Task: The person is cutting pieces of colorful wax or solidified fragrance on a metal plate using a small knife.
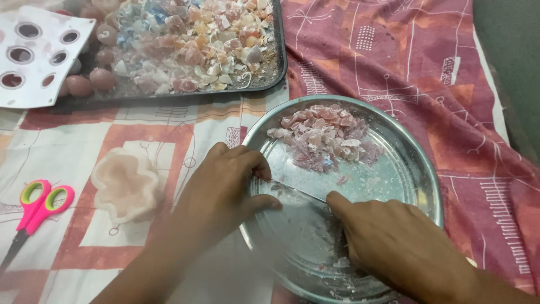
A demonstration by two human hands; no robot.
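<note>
Two hands at work with a blade inside a round steel plate.

The left hand (225,188) is curled at the rim of the steel plate (413,163), its fingertips closed on one end of a thin blade (298,193); the right hand (394,245) is closed over the other end, forefinger laid along it. Pink wax chips (323,135) are heaped at the far side. A dark tray (278,67), pink scissors (36,208) and a pale mould (126,186) are seen on the patterned cloth (394,56).
</note>
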